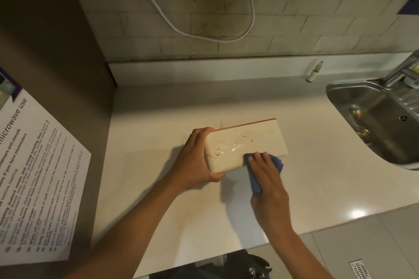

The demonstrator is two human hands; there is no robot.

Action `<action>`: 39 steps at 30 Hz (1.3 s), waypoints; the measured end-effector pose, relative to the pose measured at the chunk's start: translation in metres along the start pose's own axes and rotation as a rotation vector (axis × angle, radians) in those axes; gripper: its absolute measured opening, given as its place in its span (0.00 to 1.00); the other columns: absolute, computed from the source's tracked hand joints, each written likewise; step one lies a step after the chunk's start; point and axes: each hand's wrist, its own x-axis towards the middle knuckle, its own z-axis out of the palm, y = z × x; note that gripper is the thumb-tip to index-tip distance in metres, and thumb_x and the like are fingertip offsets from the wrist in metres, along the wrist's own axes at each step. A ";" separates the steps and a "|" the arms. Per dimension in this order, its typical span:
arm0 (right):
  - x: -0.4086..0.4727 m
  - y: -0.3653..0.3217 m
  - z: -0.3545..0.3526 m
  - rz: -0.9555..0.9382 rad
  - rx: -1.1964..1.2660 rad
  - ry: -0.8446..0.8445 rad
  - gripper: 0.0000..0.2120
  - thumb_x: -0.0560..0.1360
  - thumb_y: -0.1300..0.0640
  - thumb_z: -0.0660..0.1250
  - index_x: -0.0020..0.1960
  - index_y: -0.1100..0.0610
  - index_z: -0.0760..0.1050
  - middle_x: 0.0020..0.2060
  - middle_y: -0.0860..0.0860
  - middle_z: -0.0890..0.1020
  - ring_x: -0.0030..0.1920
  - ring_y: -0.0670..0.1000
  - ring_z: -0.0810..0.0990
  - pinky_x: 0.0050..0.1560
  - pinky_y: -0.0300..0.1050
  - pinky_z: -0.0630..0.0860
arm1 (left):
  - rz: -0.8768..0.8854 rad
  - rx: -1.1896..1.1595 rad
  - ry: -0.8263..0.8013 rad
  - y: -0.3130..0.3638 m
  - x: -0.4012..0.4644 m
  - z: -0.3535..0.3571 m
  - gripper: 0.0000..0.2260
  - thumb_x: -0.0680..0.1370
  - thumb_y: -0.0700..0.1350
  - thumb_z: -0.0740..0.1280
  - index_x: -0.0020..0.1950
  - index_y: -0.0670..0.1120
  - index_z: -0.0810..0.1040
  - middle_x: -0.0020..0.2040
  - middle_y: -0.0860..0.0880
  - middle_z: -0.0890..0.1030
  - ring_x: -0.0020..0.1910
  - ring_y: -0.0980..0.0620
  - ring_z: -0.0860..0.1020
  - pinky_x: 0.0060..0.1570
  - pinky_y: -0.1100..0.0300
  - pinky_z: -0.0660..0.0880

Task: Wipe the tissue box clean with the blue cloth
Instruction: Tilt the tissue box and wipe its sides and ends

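Cream rectangular tissue box [244, 145] tilted above pale counter [158, 210], gripped by left hand [195, 161]; right hand [267, 179] flat, pressing blue cloth [275, 162] on lower edge. Risk: smearing brownish stains [218, 153], box slipping.

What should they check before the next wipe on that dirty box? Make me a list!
1. Left hand grips the tissue box end firmly: ok.
2. Right hand presses the blue cloth on the box: ok.
3. Cloth covers the reddish smears: not ok, they lie further left.
4. Wet shiny patch wiped away: not ok.
5. Box steady on the counter: cannot tell, it looks tilted.
6. Cloth clean enough: cannot tell.
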 end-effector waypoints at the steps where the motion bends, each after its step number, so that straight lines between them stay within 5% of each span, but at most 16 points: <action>1: 0.007 0.001 -0.001 0.047 -0.001 0.038 0.34 0.60 0.78 0.74 0.66 0.65 0.74 0.66 0.59 0.74 0.68 0.61 0.71 0.59 0.55 0.76 | -0.009 -0.003 0.003 0.001 0.001 0.000 0.50 0.61 0.52 0.86 0.77 0.50 0.63 0.69 0.53 0.67 0.64 0.56 0.71 0.57 0.64 0.72; 4: 0.024 -0.019 0.012 0.125 0.062 0.089 0.32 0.62 0.79 0.71 0.65 0.65 0.75 0.66 0.58 0.74 0.69 0.59 0.70 0.66 0.52 0.71 | -0.019 -0.009 0.019 0.002 0.002 -0.001 0.50 0.61 0.51 0.86 0.76 0.48 0.63 0.69 0.52 0.68 0.64 0.53 0.72 0.58 0.60 0.74; 7: 0.010 -0.038 0.026 0.006 0.080 0.010 0.33 0.63 0.77 0.71 0.67 0.62 0.74 0.68 0.56 0.73 0.71 0.55 0.68 0.72 0.43 0.61 | -0.011 -0.031 0.013 0.000 0.001 0.000 0.50 0.62 0.52 0.86 0.77 0.50 0.63 0.70 0.53 0.67 0.65 0.54 0.72 0.59 0.60 0.75; 11: -0.008 -0.014 0.012 -0.107 0.042 -0.019 0.34 0.62 0.77 0.72 0.67 0.62 0.74 0.68 0.55 0.73 0.71 0.54 0.68 0.69 0.48 0.67 | 0.027 0.006 0.019 -0.004 0.000 0.003 0.50 0.61 0.55 0.85 0.77 0.50 0.63 0.70 0.55 0.67 0.64 0.57 0.71 0.59 0.63 0.74; 16: 0.025 -0.017 0.013 0.099 0.077 0.079 0.30 0.64 0.78 0.72 0.65 0.64 0.76 0.66 0.57 0.75 0.68 0.58 0.71 0.65 0.53 0.73 | -0.024 0.008 0.034 -0.004 0.004 0.004 0.51 0.59 0.54 0.86 0.76 0.52 0.62 0.67 0.56 0.66 0.61 0.58 0.70 0.53 0.68 0.70; 19: 0.018 -0.037 0.026 -0.019 0.086 0.005 0.30 0.65 0.74 0.73 0.66 0.61 0.75 0.67 0.55 0.75 0.70 0.54 0.69 0.71 0.44 0.64 | -0.023 -0.042 0.025 -0.004 0.002 0.004 0.50 0.60 0.53 0.86 0.76 0.53 0.62 0.67 0.58 0.66 0.63 0.56 0.72 0.57 0.63 0.74; 22: -0.004 -0.026 0.022 -0.157 0.060 -0.070 0.34 0.63 0.74 0.75 0.67 0.60 0.74 0.68 0.53 0.73 0.71 0.53 0.67 0.68 0.52 0.70 | 0.001 -0.023 0.020 -0.004 -0.002 0.004 0.49 0.61 0.55 0.84 0.76 0.55 0.62 0.69 0.58 0.66 0.63 0.60 0.71 0.60 0.62 0.75; 26: 0.003 -0.004 0.005 -0.058 0.021 0.017 0.31 0.63 0.74 0.75 0.65 0.62 0.76 0.65 0.56 0.76 0.68 0.57 0.72 0.64 0.54 0.73 | 0.004 0.022 0.040 -0.002 -0.001 0.005 0.50 0.60 0.56 0.85 0.75 0.54 0.61 0.68 0.57 0.67 0.62 0.58 0.71 0.57 0.58 0.77; 29: 0.021 -0.022 0.014 0.056 0.063 0.051 0.29 0.64 0.76 0.73 0.64 0.64 0.76 0.65 0.58 0.76 0.68 0.58 0.72 0.68 0.47 0.68 | -0.007 0.007 0.042 -0.002 0.000 0.007 0.51 0.59 0.56 0.85 0.74 0.56 0.59 0.67 0.57 0.66 0.63 0.56 0.71 0.58 0.55 0.77; 32: 0.012 -0.043 0.028 -0.041 0.099 -0.026 0.31 0.65 0.75 0.72 0.66 0.61 0.75 0.67 0.55 0.74 0.70 0.56 0.69 0.73 0.41 0.59 | -0.006 -0.041 0.025 -0.002 -0.001 0.005 0.50 0.58 0.61 0.82 0.74 0.59 0.59 0.68 0.58 0.65 0.65 0.56 0.71 0.62 0.57 0.75; 36: -0.011 -0.019 0.019 -0.221 0.045 -0.081 0.36 0.62 0.74 0.75 0.68 0.59 0.72 0.69 0.52 0.71 0.71 0.54 0.68 0.69 0.52 0.68 | 0.031 0.004 0.022 -0.003 -0.005 0.007 0.50 0.60 0.56 0.84 0.76 0.56 0.61 0.70 0.57 0.67 0.65 0.56 0.71 0.63 0.58 0.74; 39: -0.001 -0.005 0.009 -0.124 0.004 -0.028 0.33 0.63 0.73 0.76 0.66 0.61 0.74 0.67 0.55 0.74 0.69 0.56 0.71 0.64 0.55 0.73 | 0.044 0.039 0.054 -0.002 -0.005 0.008 0.50 0.60 0.55 0.84 0.76 0.52 0.62 0.70 0.55 0.67 0.65 0.55 0.72 0.61 0.61 0.73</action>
